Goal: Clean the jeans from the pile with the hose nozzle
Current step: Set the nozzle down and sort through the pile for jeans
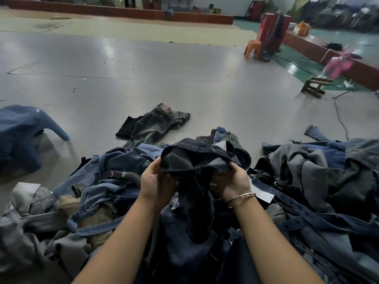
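A dark navy pair of jeans (192,160) is lifted above the pile of jeans (307,181) in front of me. My left hand (153,181) grips its left edge, fingers curled into the cloth. My right hand (231,181), with a bracelet on the wrist, grips the right edge near the waistband. The black hose nozzle (117,174) with a red button lies on the pile just left of my left hand, and its ribbed hose (134,177) curves down under my left arm.
One grey pair of jeans (151,125) lies alone on the grey floor ahead. A blue plastic stool (24,132) stands at the left. Far right are an orange stool (253,49), a wooden stool (314,87), a cable (340,117) and a white power strip (348,84).
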